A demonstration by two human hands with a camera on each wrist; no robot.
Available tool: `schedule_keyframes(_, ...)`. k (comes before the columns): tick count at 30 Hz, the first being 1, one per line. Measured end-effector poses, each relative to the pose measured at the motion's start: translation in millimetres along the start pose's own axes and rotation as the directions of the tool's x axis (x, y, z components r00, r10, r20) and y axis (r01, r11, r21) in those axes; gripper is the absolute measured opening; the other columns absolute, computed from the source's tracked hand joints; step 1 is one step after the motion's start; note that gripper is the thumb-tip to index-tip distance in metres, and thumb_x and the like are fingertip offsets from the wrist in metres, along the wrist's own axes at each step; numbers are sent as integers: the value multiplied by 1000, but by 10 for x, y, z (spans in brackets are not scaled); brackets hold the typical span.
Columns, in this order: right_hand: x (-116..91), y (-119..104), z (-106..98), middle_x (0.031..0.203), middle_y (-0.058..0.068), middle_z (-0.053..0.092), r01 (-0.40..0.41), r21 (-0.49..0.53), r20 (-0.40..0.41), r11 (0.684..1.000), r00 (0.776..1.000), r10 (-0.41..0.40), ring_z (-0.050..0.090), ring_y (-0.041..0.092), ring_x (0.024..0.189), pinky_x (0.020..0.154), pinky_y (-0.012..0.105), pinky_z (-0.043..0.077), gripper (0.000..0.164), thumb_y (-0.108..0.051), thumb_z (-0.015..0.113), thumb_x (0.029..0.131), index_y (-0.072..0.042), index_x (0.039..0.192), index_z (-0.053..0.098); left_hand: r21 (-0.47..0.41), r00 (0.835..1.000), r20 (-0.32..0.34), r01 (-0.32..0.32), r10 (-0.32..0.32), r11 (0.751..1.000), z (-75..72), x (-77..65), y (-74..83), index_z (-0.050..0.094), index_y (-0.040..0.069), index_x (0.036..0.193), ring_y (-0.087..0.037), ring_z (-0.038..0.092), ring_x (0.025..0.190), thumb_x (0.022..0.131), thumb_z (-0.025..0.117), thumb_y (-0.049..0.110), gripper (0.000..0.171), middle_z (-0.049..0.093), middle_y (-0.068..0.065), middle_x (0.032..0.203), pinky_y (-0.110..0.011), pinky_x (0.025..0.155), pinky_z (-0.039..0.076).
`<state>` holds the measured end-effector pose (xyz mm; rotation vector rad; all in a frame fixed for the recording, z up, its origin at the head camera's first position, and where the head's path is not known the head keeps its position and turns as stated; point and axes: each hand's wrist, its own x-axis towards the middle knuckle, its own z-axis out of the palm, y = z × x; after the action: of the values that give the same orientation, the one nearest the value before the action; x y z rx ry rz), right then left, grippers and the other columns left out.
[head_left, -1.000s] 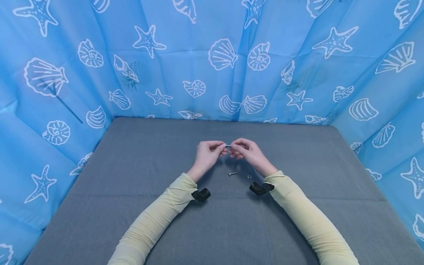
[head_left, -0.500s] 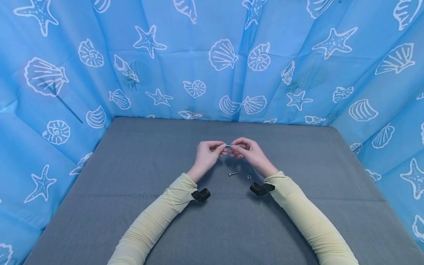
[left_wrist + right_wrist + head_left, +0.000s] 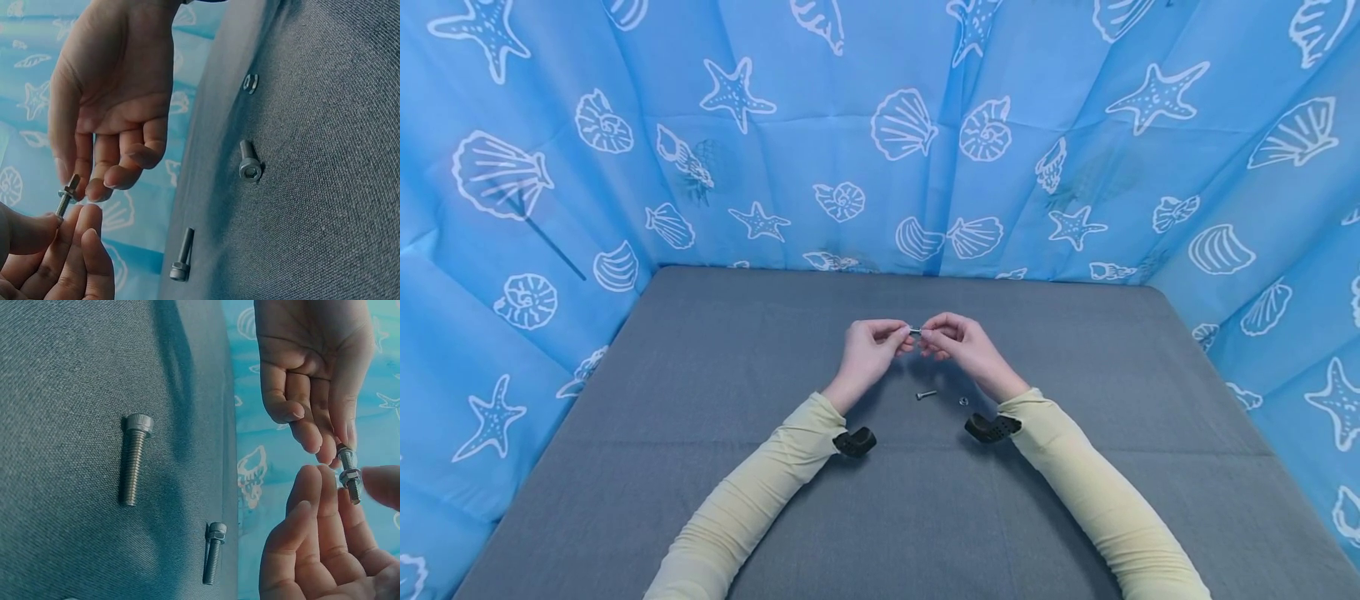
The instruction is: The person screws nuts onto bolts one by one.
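Bolt [image 3: 63, 205] at 8 o'clock in left wrist view, pinched by left hand [image 3: 47, 272]. Right wrist view: nut [image 3: 349, 477] on it at 3 o'clock, held by right hand [image 3: 337, 559]. Probably twisting nut along; next, more small turns. Head view: almost like a second ago, loose bolt [image 3: 927, 394] unmoved at 6 o'clock from hands.
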<state>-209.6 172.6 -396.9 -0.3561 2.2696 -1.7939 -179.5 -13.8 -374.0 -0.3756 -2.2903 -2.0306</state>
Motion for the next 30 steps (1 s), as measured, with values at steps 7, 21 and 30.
schedule_keyframes(7,16,-4,4,101,24,64,-19,-10,-1,1000,1000,19,65,28,87,82,52,51,33,-25,54,100,6,110,60,-18,1000,10,7,-7,1000,23,72,-154,65,-14,105,-40,68,83,93,60,-2,18,67,-29,89,-52,76,54)
schedule_keyframes(21,-5,-7,-5,102,24,64,-20,-3,-4,1000,1000,20,64,31,90,83,52,50,33,-25,54,100,5,111,60,-11,1000,-17,6,-6,1000,68,152,-404,70,-7,103,-19,70,73,92,65,9,19,71,-14,82,-33,67,58)
schedule_keyframes(30,-15,3,-21,102,23,64,-7,-4,-9,1000,1000,7,65,29,88,81,52,51,27,-19,57,98,3,113,58,7,1000,-19,2,-2,1000,66,156,-401,71,-6,102,-18,70,73,92,65,9,19,72,-13,80,-34,66,58)
